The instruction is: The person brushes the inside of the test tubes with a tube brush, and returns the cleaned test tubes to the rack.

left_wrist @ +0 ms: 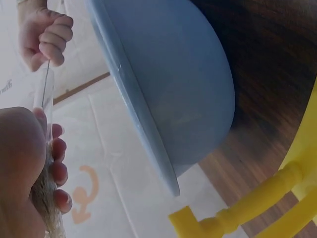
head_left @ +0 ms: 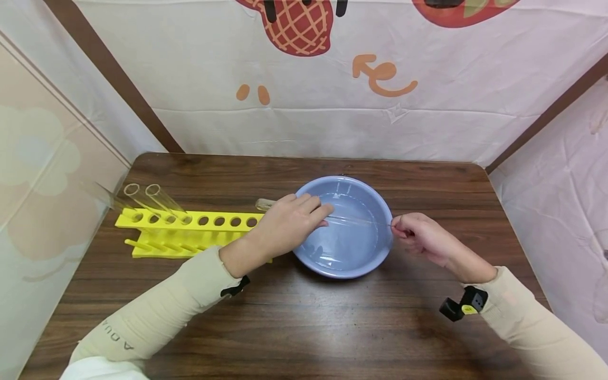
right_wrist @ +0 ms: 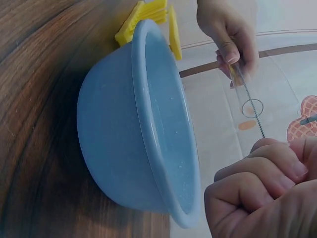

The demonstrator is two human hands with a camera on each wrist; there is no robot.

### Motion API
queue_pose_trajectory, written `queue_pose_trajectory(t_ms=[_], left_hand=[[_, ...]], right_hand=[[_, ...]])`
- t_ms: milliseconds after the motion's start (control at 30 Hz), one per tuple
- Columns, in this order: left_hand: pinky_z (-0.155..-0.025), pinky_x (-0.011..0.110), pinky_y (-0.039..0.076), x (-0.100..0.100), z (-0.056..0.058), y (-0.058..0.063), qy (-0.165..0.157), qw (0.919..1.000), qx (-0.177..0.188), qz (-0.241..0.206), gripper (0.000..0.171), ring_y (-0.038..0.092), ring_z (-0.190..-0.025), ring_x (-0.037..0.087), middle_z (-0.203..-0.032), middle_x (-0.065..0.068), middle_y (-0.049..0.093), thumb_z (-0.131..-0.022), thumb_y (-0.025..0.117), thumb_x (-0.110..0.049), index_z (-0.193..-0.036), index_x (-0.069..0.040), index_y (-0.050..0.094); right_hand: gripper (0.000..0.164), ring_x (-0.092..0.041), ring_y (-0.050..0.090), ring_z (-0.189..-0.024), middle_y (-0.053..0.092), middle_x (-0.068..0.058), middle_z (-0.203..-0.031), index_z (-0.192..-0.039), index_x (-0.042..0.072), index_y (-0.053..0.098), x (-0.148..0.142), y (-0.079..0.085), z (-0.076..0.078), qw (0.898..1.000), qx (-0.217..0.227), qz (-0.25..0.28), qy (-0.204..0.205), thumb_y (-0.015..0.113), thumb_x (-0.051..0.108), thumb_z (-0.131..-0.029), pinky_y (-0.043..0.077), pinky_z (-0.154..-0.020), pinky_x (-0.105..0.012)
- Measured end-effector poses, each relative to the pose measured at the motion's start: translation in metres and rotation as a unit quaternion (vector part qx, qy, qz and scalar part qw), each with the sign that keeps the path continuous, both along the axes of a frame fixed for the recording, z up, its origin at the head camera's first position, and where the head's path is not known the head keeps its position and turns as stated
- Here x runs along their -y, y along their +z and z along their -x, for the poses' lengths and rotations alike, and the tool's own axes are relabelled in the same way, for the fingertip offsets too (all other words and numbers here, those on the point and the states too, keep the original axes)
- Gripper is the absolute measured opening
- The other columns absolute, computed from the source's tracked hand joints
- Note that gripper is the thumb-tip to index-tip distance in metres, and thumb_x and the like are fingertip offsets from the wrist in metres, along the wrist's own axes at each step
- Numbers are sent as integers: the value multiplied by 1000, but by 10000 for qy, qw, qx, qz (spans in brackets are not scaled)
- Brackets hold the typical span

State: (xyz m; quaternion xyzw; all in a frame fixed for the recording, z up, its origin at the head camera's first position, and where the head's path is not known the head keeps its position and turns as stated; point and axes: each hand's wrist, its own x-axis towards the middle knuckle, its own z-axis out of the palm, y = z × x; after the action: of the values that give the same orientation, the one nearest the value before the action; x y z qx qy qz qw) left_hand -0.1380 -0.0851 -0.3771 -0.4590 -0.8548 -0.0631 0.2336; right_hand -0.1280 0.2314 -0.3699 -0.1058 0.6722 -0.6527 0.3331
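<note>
At basin (head_left: 343, 274) | L hand (head_left: 292, 221) curled rd tube (head_left: 265, 204) | R hand (head_left: 426, 239) fisted, w/ wire (right_wrist: 259, 121)

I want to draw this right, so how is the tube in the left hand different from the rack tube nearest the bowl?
The held tube is gripped by the left hand over the blue bowl; the rack tube leans in the yellow rack, untouched. The held tube has a brush inside; the rack tube looks empty. Both are see-through.
</note>
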Motion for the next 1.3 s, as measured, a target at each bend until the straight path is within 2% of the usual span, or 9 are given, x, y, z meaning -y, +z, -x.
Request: queue_pose_trajectory(t_ms=[133, 333, 533, 667, 733, 867, 1000, 1133, 1300], left_hand=[[-62, 29, 48, 2, 1, 2, -16, 10000, 46, -8, 28, 64, -84, 20, -93, 5, 65, -100, 67, -29, -119, -7, 67], [-61, 29, 48, 3, 2, 2, -8, 10000, 92, 17, 28, 64, -83, 20, -92, 5, 66, -101, 66, -29, -118, -7, 67], [-59, 29, 45, 6, 2, 2, 7, 10000, 36, -29, 28, 64, -82, 20, -91, 5, 65, -100, 66, -30, -117, -8, 67], [-59, 28, 45, 7, 3, 2, 39, 10000, 57, -52, 28, 64, -82, 19, -90, 4, 65, -100, 65, -31, -117, -8, 68], [-59, 28, 45, 8, 3, 2, 61, 9999, 93, -68, 28, 64, -82, 19, -90, 4, 66, -100, 66, -31, -116, -8, 68], [-60, 28, 47, 11, 4, 4, 115, 9998, 144, -110, 28, 65, -83, 20, -92, 4, 67, -99, 67, -30, -117, -8, 69], [-63, 29, 51, 17, 4, 6, 203, 9995, 215, -120, 29, 66, -85, 21, -95, 5, 69, -99, 68, -29, -118, -7, 69], [-64, 30, 53, 22, 3, 6, 252, 9992, 285, -93, 30, 66, -86, 21, -96, 6, 69, -100, 67, -29, -119, -7, 68], [-64, 30, 53, 26, 4, 7, 235, 9990, 348, -116, 30, 65, -87, 21, -98, 7, 69, -102, 62, -30, -119, -7, 67]], right_hand=[[20, -15, 14, -50, 24, 1, -60, -69, 5, 35, 1, 1, -1, 9989, -422, -12, -225, 33, -2, -88, 6, -47, -35], [29, -19, 18, -52, 32, 1, -62, -70, 8, 50, -1, -1, -3, 9925, -1114, -193, -466, 37, -4, -92, 12, -48, -37], [25, -13, 33, -57, 39, 2, -64, -75, 4, 54, -7, -2, -5, 9701, -2132, -986, -603, 40, -4, -94, 28, -49, -31], [25, -10, 36, -56, 40, 4, -64, -78, 5, 58, -11, -3, -6, 9509, -2710, -1331, -675, 43, -5, -95, 31, -48, -31], [27, -10, 37, -55, 40, 6, -63, -77, 7, 60, -13, -4, -6, 9367, -3092, -1475, -729, 44, -7, -94, 32, -49, -31], [32, -7, 37, -54, 40, 10, -63, -76, 14, 61, -19, -11, -6, 8931, -3999, -1857, -892, 48, -10, -92, 32, -51, -29], [36, -2, 35, -53, 43, 12, -62, -75, 20, 61, -28, -18, -5, 8513, -4736, -1970, -1101, 51, -12, -87, 31, -48, -25], [35, 1, 33, -51, 42, 13, -60, -72, 20, 58, -39, -24, -3, 8117, -5405, -1873, -1185, 50, -13, -80, 28, -46, -20], [26, 2, 34, -55, 43, 12, -62, -69, 18, 56, -50, -29, 0, 7606, -6084, -1960, -1132, 49, -6, -77, 28, -51, -15]])
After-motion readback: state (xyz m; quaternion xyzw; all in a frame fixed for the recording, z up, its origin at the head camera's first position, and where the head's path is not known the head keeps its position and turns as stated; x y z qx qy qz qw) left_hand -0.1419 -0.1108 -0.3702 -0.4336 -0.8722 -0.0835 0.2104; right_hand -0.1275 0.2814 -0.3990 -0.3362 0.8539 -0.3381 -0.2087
